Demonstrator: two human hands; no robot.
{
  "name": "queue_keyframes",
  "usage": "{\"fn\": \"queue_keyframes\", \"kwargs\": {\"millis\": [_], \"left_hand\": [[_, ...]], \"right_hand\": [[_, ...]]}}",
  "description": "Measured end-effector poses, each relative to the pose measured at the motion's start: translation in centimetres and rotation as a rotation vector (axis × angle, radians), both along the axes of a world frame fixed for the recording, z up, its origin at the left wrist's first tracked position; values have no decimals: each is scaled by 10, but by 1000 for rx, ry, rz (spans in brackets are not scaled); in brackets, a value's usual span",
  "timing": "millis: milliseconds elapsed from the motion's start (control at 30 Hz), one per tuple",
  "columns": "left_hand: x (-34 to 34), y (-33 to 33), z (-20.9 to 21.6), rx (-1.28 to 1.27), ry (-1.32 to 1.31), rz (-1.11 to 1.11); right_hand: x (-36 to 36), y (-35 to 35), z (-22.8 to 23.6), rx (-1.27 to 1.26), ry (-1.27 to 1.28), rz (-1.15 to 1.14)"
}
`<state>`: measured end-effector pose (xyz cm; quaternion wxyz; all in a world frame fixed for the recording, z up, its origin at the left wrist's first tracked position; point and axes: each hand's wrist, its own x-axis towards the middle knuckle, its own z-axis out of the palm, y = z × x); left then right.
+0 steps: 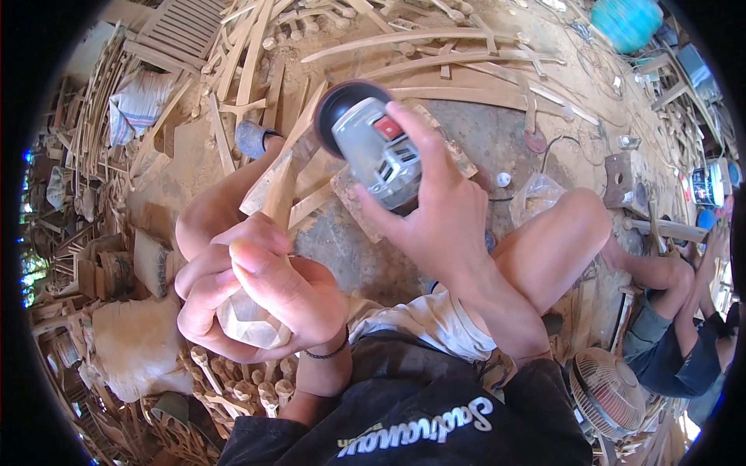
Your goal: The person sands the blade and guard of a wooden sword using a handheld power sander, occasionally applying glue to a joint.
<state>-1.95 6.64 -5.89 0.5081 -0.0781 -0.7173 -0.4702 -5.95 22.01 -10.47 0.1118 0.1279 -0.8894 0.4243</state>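
Note:
My left hand (299,283) is wrapped round a pale carved wooden leg (277,186). The leg's faceted rounded end (252,322) shows below my fingers, and its shaft slants up and away. In my right hand (447,221) is an angle grinder (364,147) with a grey metal head and a red label. Its dark round disc (328,116) faces the far end of the leg, close to it. From this view I cannot tell whether disc and wood touch. The rest of the grinder's body is hidden under my right hand.
Long curved wooden pieces (420,37) lie on the dusty floor ahead. Several carved legs (268,388) are piled at the lower left. A fan (610,388) stands at the lower right, near another person's legs (657,279). A white sack (140,105) sits at the far left.

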Motion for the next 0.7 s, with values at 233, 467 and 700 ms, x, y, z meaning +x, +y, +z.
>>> {"fn": "queue_keyframes", "kwargs": {"millis": [233,467,700], "left_hand": [[1,8,5,19,-29,61],[-3,12,1,75,-3,15],[-9,-28,2,78,135,-294]], "right_hand": [[-3,10,0,-131,53,6],[5,4,-1,-22,-27,28],[-19,31,-3,-115,162,-151]]}}
